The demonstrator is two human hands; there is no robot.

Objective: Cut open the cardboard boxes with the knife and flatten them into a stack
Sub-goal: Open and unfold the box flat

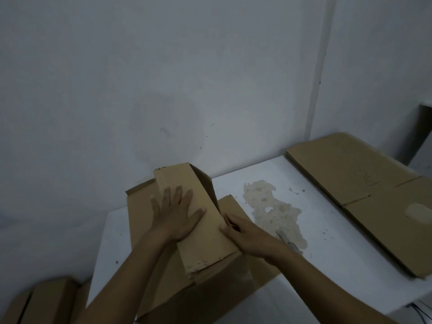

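Note:
A brown cardboard box [201,232] lies half collapsed on the white table [327,230], one panel still raised above the flatter part [138,211]. My left hand [175,213] presses flat on the raised panel with fingers spread. My right hand [247,235] grips that panel's right edge, thumb on top and fingers tucked beneath. The knife [288,242] lies on the table just right of my right wrist, its blade pointing away from me. Flattened cardboard [364,183] is stacked at the table's right.
A pale wall rises right behind the table. A yellowish stain [271,209] marks the tabletop between the box and the stack. More cardboard boxes [46,300] stand low at the bottom left, off the table. Cables [420,312] show at the bottom right.

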